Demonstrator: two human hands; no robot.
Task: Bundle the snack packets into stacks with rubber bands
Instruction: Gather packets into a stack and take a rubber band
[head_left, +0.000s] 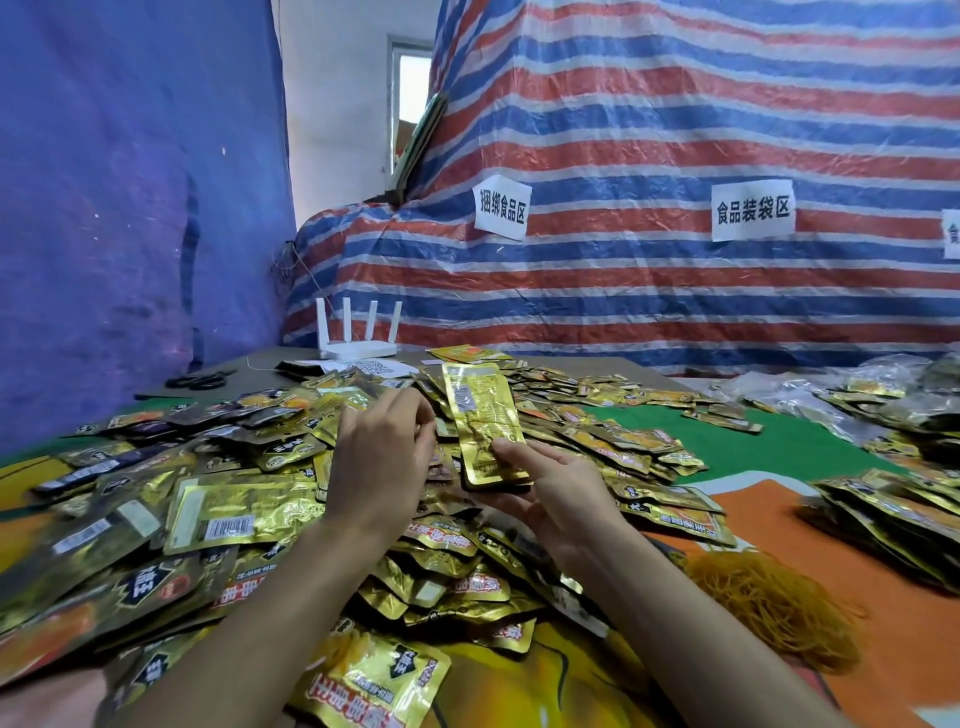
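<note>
**A:** Snack packets, where are they?

**B:** A thin gold stack is in the right hand. Its grip is clamped on the stack, thumb on top and fingers under.

**A:** And the left hand?

**B:** Just left of that stack. Its fingers bend down into the loose packets. I cannot tell if its grip has one.

**A:** What lies around them?

**B:** Packets lie all round both hands on the worktop. A heap of rubber bands sits to the right of the right hand. A white router stands far past the hands.
</note>
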